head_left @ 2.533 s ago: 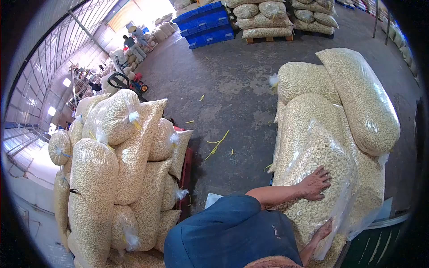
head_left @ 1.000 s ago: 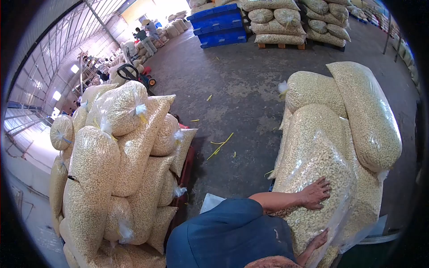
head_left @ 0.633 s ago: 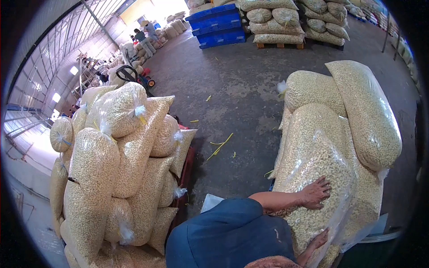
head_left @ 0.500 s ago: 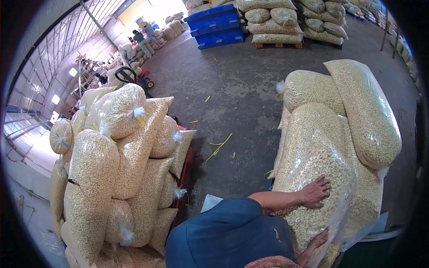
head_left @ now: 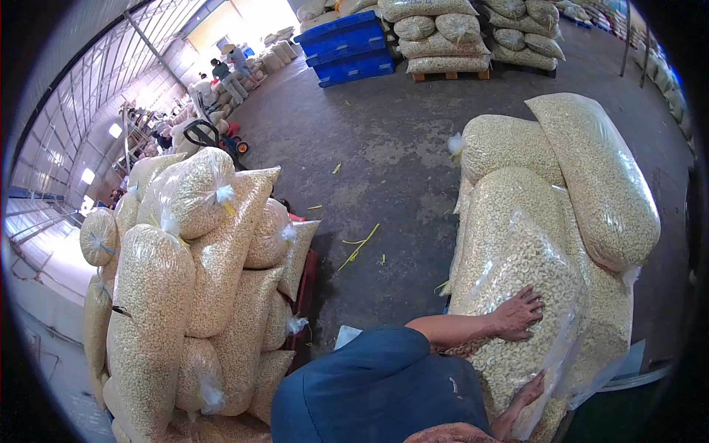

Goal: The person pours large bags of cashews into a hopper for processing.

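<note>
A clear plastic bag (head_left: 509, 273) full of pale, curved, cashew-like kernels lies on the right-hand stack in the head view. My left hand (head_left: 518, 314) rests flat on top of it, fingers spread. Lower down, my right hand (head_left: 526, 395) lies against the same bag near its loose plastic edge, fingers stretched out and partly hard to see. Just beyond, a long filled bag (head_left: 602, 181) slants over the stack, beside another plump bag (head_left: 513, 151). My blue-sleeved torso (head_left: 369, 391) hides the floor in front of the stack.
At the left stands a tall pile of filled bags (head_left: 151, 317). Yellow strips (head_left: 358, 247) lie on the concrete floor between the stacks. Farther back are blue plastic pallets (head_left: 347, 48), palletised sacks (head_left: 447, 48), a pallet jack (head_left: 203, 133) and people (head_left: 229, 77) among sacks.
The view has shifted slightly, so the surroundings sit a little differently in frame. Both hands remain on the same bag, with hardly any movement.
</note>
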Demonstrator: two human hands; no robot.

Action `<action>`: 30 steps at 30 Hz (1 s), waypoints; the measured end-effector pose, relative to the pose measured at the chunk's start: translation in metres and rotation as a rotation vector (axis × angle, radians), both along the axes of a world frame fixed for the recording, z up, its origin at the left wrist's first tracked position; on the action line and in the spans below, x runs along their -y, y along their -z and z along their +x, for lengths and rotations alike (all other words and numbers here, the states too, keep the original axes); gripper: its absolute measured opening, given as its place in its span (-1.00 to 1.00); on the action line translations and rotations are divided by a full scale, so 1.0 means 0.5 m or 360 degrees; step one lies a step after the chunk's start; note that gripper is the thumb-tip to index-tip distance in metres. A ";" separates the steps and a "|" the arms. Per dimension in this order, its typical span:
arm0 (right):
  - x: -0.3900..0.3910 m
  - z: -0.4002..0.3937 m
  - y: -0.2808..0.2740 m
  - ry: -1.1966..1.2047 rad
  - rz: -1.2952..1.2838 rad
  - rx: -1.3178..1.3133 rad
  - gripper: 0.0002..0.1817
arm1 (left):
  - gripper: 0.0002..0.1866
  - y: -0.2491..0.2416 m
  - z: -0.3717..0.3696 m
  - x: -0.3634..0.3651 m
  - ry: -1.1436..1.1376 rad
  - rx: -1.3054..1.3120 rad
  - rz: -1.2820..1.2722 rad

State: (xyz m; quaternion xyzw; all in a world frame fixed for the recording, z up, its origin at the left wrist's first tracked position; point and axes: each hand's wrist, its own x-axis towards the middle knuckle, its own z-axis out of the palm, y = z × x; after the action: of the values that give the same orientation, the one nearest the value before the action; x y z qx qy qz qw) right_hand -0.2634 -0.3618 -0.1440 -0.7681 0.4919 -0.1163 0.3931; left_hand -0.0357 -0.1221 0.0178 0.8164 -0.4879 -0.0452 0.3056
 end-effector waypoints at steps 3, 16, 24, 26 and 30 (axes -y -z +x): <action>-0.011 0.006 -0.008 0.0091 -0.0063 -0.0035 -0.26 | -0.36 0.009 -0.001 0.003 -0.0013 0.0017 -0.0031; -0.029 0.005 -0.019 0.0122 -0.0027 0.0194 -0.21 | -0.36 -0.001 -0.002 0.002 -0.0017 -0.0018 0.0003; -0.034 0.009 -0.070 0.0031 0.0047 -0.0034 -0.20 | -0.35 0.005 -0.001 0.004 -0.0017 0.0001 -0.0011; -0.034 0.008 -0.060 0.0041 -0.0004 0.0067 -0.21 | -0.35 0.011 0.000 0.004 -0.0019 0.0004 -0.0015; -0.047 0.009 -0.083 0.0073 0.0050 0.0082 -0.22 | -0.36 0.005 0.000 0.002 -0.0016 0.0005 -0.0012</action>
State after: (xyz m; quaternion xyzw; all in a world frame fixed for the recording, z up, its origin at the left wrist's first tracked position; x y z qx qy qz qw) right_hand -0.2586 -0.3383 -0.1025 -0.7470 0.5009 -0.1373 0.4149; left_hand -0.0357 -0.1232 0.0154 0.8178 -0.4843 -0.0404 0.3081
